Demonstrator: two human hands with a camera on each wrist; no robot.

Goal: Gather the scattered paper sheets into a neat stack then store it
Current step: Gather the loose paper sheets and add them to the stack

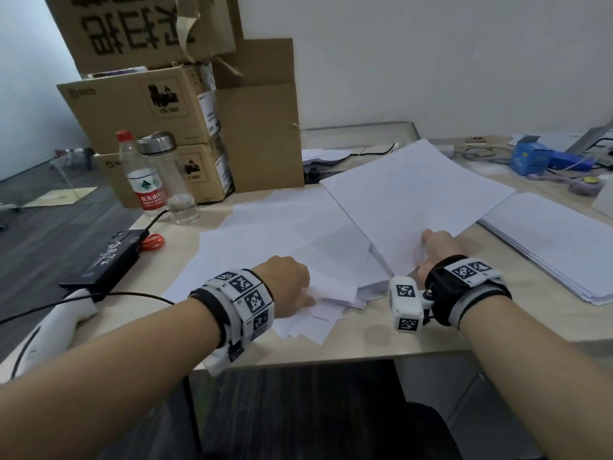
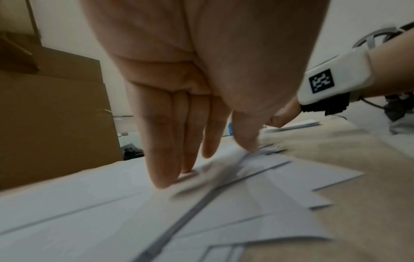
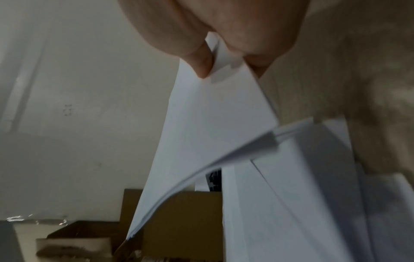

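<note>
Several white paper sheets [image 1: 282, 234] lie fanned and overlapping on the wooden desk [image 1: 374, 340]. My left hand [image 1: 292, 287] rests on their near corner, fingers [image 2: 161, 159] straight and pressing down on the sheets [image 2: 89, 212]. My right hand [image 1: 434, 250] pinches the near edge of a bundle of sheets [image 1: 414, 194] and holds it tilted up off the desk. In the right wrist view the bundle [image 3: 212, 124] hangs curved between the thumb and fingers of the right hand [image 3: 224, 44]. A separate squared stack of paper [image 1: 557, 247] lies flat at the right.
Cardboard boxes [image 1: 142, 104] are stacked at the back left, with a plastic water bottle [image 1: 142, 180] and a glass bottle [image 1: 172, 180] in front. A black device [image 1: 102, 263] and red scissors [image 1: 152, 242] lie at the left. A blue box [image 1: 530, 157] and cables are at the back right.
</note>
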